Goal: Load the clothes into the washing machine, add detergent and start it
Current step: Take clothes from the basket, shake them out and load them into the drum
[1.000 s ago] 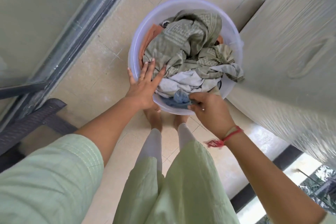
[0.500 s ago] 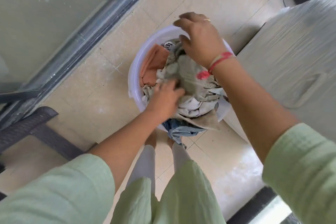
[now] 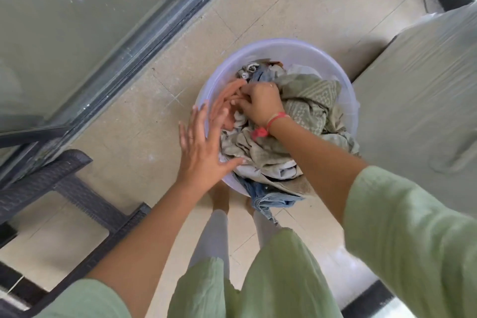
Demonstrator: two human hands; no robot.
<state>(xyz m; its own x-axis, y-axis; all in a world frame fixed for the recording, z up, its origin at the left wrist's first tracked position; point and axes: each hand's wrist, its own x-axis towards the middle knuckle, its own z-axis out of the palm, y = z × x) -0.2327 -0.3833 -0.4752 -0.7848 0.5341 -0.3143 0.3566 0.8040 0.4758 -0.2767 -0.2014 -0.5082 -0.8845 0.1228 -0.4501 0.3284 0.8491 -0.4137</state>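
Note:
A pale translucent tub stands on the tiled floor in front of my feet, heaped with clothes. An olive patterned cloth lies on top, an orange garment sits at the left side, and a blue denim piece hangs over the near rim. My right hand is down in the pile with its fingers closed on cloth beside the orange garment. My left hand hovers over the tub's left rim, fingers spread, holding nothing.
A covered washing machine stands right of the tub. A grey sliding door frame runs along the left. A dark woven chair sits at the lower left. Bare tiled floor lies between the chair and the tub.
My right hand came down from above the tub's far rim into the pile's left side. My left hand let go of the clothes and opened over the rim.

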